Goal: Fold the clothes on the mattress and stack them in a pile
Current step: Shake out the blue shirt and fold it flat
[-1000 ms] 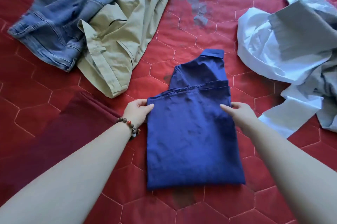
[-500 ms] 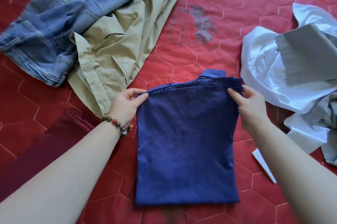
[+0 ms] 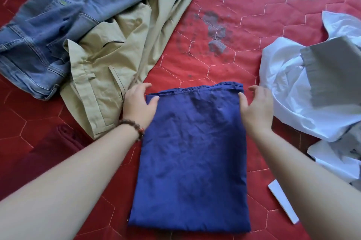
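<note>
- navy garment (image 3: pixel 190 163) folded flat at 6 o'clock on the red mattress (image 3: pixel 244 48).
- left hand (image 3: pixel 139 105) and right hand (image 3: pixel 257 107) at its far corners, thumbs on the cloth, fingers relaxed, no pinch.
- risk: a one-sided lift lets the layers slide and the fold opens.
- risk: left hand borders the khaki trousers (image 3: pixel 109 75) at 10 o'clock, may drag them.

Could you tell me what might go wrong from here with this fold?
1. The blue shirt has layered edges at its far end; lifting it by the corners may let the fold open.
2. The left hand sits against the beige trousers and might drag them.
3. The right hand is close to the white shirt.
</note>
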Action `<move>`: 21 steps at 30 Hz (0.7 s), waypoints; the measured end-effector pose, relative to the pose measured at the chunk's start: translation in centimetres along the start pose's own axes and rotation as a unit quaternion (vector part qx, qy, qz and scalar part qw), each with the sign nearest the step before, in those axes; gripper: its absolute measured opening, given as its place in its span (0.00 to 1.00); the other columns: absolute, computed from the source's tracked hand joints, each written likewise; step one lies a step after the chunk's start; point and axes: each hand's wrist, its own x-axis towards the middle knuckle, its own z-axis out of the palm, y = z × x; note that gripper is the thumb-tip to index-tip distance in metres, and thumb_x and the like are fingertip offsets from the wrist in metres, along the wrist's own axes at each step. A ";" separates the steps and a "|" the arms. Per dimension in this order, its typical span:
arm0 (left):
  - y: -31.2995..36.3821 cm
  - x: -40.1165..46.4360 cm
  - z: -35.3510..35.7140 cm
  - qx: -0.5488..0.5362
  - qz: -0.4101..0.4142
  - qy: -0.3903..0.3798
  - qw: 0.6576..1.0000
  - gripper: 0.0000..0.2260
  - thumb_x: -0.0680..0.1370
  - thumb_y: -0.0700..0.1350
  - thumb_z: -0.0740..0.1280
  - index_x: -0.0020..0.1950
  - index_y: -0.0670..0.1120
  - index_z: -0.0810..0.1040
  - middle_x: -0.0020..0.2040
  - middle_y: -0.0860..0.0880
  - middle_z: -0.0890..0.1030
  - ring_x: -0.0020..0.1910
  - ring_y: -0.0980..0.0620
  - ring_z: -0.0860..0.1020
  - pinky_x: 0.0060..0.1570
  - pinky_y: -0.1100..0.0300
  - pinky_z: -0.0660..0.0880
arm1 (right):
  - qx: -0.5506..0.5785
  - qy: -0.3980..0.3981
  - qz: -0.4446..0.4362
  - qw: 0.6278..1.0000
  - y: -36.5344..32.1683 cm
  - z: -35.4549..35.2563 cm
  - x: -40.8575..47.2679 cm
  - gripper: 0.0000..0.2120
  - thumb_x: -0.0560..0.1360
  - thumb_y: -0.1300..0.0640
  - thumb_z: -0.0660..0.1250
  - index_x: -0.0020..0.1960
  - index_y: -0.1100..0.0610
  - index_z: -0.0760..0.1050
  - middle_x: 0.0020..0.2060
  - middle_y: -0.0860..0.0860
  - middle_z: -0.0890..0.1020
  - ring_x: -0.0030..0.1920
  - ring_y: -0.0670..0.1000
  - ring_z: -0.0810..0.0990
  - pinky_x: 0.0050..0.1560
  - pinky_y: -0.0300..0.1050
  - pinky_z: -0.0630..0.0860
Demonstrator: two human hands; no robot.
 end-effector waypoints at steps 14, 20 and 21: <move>-1.4 -7.2 7.1 0.348 0.117 -0.114 0.923 0.31 0.78 0.64 0.45 0.79 0.54 0.48 0.79 0.49 0.51 0.78 0.46 0.50 0.74 0.41 0.45 | -0.265 -0.175 -0.228 0.920 1.5 5.5 -3.1 0.28 0.81 0.41 0.41 0.79 0.48 0.47 0.78 0.47 0.48 0.78 0.49 0.44 0.75 0.59 0.39; -2.5 -9.4 4.3 0.342 0.109 -0.106 0.927 0.31 0.79 0.61 0.45 0.79 0.47 0.48 0.79 0.45 0.50 0.78 0.45 0.48 0.75 0.43 0.45 | -0.256 -0.100 -0.124 0.953 2.4 2.3 -6.4 0.27 0.83 0.46 0.45 0.78 0.57 0.52 0.78 0.53 0.51 0.78 0.54 0.45 0.74 0.66 0.41; -2.0 -10.7 4.3 0.334 0.131 -0.110 0.927 0.31 0.79 0.60 0.47 0.79 0.46 0.50 0.79 0.44 0.51 0.78 0.45 0.49 0.75 0.42 0.47 | -0.226 -0.088 -0.153 0.958 1.8 2.2 -8.2 0.27 0.82 0.48 0.47 0.78 0.58 0.54 0.78 0.54 0.54 0.78 0.54 0.48 0.74 0.66 0.42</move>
